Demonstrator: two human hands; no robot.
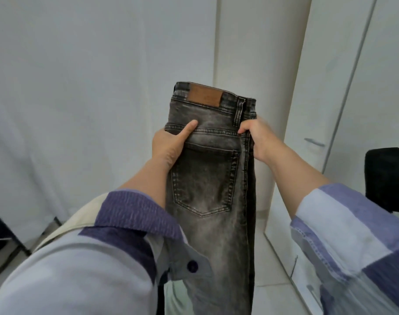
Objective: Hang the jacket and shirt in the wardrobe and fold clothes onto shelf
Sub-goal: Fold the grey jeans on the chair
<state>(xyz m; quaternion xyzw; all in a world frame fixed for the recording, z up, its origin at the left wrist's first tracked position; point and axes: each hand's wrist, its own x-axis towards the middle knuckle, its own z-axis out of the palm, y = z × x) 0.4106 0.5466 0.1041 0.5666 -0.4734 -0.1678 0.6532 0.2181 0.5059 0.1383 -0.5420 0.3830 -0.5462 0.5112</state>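
Both hands (169,146) (260,139) gripping jeans (207,178)

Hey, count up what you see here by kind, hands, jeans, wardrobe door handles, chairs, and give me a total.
Hands: 2, the left hand and the right hand, both gripping the jeans
Jeans: 1, the grey jeans folded lengthwise
Wardrobe door handles: 1, the handle
Chairs: 1, a black chair, partly in view
Total: 5

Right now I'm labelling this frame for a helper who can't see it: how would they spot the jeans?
In front of the white wardrobe doors, both hands hold one garment up mid-frame. The left hand and right hand grip the jeans just under the waistband. They are faded grey-black denim with a brown patch, unlike the purple-striped sleeves.
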